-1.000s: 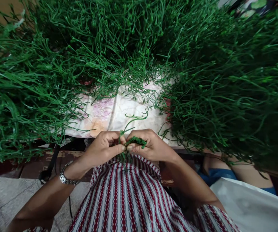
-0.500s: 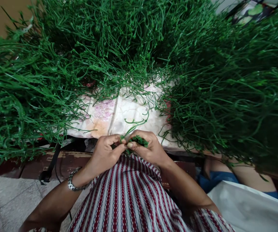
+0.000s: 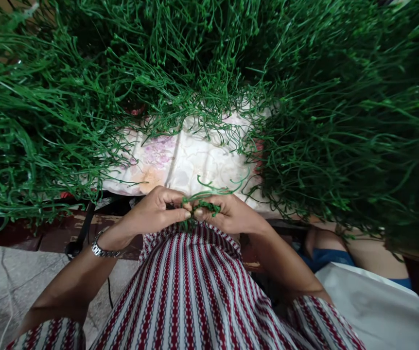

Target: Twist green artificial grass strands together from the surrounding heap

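My left hand [image 3: 157,210], with a metal watch [image 3: 103,249] at its wrist, pinches thumb and forefinger on thin green plastic-looking stems [image 3: 219,191]. Close against it, fingertips nearly touching, my right hand [image 3: 236,214] is closed around a small bunch of green pieces [image 3: 208,208]. The stems' curled free ends arc over the right knuckles, above the cloth. Where exactly the pieces meet is hidden by the thumbs and fingers.
Big heaps of green stems lie to the left [image 3: 38,131], the back [image 3: 180,43] and the right [image 3: 344,146]. Beneath them spreads a flowered white cloth [image 3: 191,158]. At lower right are another person's bare leg [image 3: 373,257] and a white sheet or bag [image 3: 370,306].
The stems have swung from pointing up and away to lying rightward over my right hand. Both hands stay together, and the view has shifted slightly.
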Available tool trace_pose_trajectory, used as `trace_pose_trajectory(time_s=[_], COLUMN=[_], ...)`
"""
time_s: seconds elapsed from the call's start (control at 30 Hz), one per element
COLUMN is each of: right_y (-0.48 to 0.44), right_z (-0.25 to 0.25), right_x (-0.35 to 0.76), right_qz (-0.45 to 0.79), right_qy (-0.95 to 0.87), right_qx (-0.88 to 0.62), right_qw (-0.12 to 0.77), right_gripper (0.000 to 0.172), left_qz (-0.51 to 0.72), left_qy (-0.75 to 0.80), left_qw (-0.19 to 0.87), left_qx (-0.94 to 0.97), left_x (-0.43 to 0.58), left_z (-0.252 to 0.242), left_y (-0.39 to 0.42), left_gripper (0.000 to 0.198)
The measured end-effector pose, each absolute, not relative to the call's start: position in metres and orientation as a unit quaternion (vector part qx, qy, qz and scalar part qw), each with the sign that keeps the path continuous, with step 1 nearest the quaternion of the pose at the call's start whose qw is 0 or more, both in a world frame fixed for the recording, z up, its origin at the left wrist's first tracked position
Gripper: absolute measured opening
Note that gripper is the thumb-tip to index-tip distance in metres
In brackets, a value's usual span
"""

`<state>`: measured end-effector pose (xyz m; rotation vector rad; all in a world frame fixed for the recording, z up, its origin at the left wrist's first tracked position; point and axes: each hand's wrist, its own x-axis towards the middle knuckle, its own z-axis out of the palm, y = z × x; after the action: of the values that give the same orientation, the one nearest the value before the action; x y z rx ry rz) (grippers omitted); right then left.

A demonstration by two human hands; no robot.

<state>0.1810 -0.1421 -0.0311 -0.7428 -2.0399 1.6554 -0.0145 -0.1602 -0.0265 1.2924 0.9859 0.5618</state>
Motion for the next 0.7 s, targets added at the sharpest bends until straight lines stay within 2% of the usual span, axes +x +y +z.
trace_pose_trajectory(time_s=[0.1,0.2,0.47,0.7], right_y=[-0.138,-0.137,-0.144,-0.147], right_z=[-0.033,-0.036,-0.038,-0.04], right_x=[0.18,0.179,0.176,0.178], right_qz=[0.667,0.718,0.626,0.634], right_qy=[-0.68,-0.629,-0.692,-0.717], right_qx=[-0.245,-0.234,-0.291,-0.221], right_qw=[0.181,0.183,0.212,0.188], right_gripper=[0.022,0.027,0.024,0.023], left_qz=[0.238,0.236,0.266,0.21], left_qy=[0.408,0.405,0.473,0.41], left_qw=[0.693,0.69,0.514,0.427], left_qx=[0.546,0.552,0.664,0.778], left_x=[-0.015,-0.015,-0.008,-0.01], left_z=[-0.029,-0.032,-0.031,-0.022], left_y=[-0.159,-0.162,-0.173,-0.177], left_gripper=[0.006,0.006,0.01,0.021])
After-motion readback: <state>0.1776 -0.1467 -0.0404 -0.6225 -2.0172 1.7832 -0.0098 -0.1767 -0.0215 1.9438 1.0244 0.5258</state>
